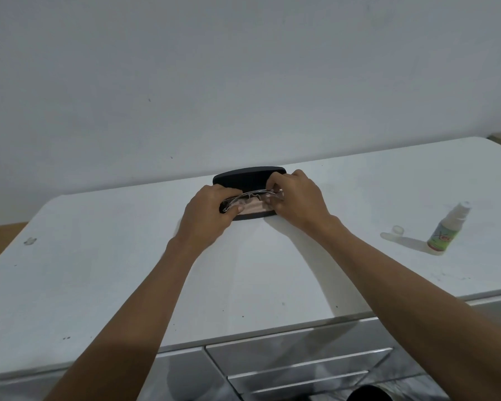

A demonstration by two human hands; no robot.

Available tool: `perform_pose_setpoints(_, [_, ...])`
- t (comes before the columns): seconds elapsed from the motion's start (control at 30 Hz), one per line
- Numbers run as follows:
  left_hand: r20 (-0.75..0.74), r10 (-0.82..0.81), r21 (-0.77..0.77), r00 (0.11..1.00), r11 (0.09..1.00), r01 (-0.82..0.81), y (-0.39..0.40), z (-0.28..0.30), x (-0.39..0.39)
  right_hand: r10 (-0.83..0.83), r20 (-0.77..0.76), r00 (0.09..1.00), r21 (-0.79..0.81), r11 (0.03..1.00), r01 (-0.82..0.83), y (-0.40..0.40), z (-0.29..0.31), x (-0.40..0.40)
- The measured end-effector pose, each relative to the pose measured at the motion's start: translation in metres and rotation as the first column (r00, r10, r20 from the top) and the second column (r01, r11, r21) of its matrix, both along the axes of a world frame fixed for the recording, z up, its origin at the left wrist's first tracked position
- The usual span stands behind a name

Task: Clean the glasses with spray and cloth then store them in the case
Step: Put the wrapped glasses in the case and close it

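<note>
A black glasses case [248,174] lies open on the white countertop [99,270] near the wall, its lid raised at the back. Clear-framed glasses [253,195] sit folded over the case's opening. My left hand [207,217] grips their left end and my right hand [300,198] grips their right end. A pinkish cloth [255,209] shows inside the case under the glasses. The small spray bottle [447,230] with a green label stands far to the right, uncapped, and its clear cap [397,229] lies beside it.
The wall rises right behind the case. Below the counter's front edge are mirrored drawers [301,360] with long handles. A small clear smudge or object [29,241] lies at the counter's left side.
</note>
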State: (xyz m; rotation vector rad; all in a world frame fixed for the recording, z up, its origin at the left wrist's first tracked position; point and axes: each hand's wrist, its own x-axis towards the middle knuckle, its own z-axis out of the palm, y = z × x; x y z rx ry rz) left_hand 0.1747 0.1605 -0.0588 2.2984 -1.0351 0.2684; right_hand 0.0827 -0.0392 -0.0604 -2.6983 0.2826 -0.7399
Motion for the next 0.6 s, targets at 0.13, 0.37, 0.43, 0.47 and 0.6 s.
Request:
perform_pose_setpoints(0.13, [0.005, 0.007, 0.014, 1.000, 1.000, -0.007, 0.000, 0.001, 0.001, 0.029, -0.039, 0.999, 0.074, 0.997, -0.026, -0.002, 0.004, -0.004])
perform_pose_setpoints(0.37, [-0.016, -0.029, 0.007, 0.999, 1.000, 0.029, 0.008, 0.001, 0.002, 0.130, -0.123, 0.984, 0.161, 0.981, -0.110, -0.012, 0.012, -0.013])
perform_pose_setpoints(0.43, [-0.038, -0.041, -0.012, 0.998, 0.999, 0.040, 0.010, 0.002, 0.000, 0.162, -0.108, 0.981, 0.150, 0.978, -0.145, -0.012, 0.012, -0.017])
perform_pose_setpoints(0.47, [-0.053, -0.054, -0.026, 0.997, 0.998, 0.053, 0.012, 0.003, -0.002, 0.173, -0.091, 0.981, 0.141, 0.977, -0.159, -0.012, 0.012, -0.019])
perform_pose_setpoints(0.6, [-0.091, -0.088, -0.032, 0.992, 0.996, 0.086, 0.014, 0.003, -0.005, 0.149, -0.011, 0.989, 0.061, 0.987, -0.148, -0.008, 0.003, -0.027])
